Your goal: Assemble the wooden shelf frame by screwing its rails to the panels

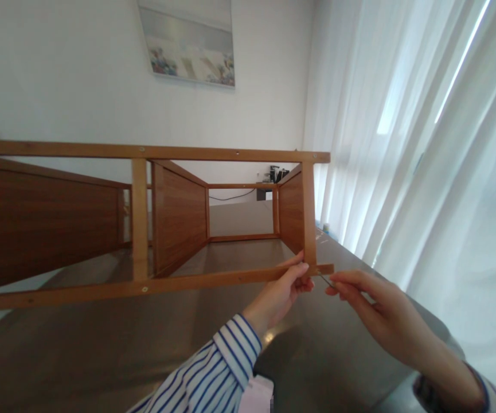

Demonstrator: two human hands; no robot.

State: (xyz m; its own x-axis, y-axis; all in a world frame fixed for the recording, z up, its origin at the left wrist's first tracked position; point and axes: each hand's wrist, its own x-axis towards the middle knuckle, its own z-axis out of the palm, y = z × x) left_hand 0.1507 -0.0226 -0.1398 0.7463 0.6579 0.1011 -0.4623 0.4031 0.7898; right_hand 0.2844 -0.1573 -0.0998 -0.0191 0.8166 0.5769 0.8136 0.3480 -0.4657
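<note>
A wooden shelf unit (226, 279) lies on its side, its frame of rails and panels stretching left to right. My left hand (284, 287) grips the lower rail near its right end, with the thumb on top and the fingers around the wood. In my right hand (370, 304) a thin metal hex key (325, 280) is pinched between thumb and fingers. Its tip meets the rail's end, where the crosspiece (309, 218) joins; the fastener there is too small to make out. Bolt heads show along the upper rail (187, 152) and the lower rail.
The unit rests on a dark grey table (179, 344). A pale phone-like object (257, 394) lies near my left sleeve. White curtains (402, 143) hang on the right, and a picture (191, 49) is on the wall. Small dark items (277, 174) stand behind the frame.
</note>
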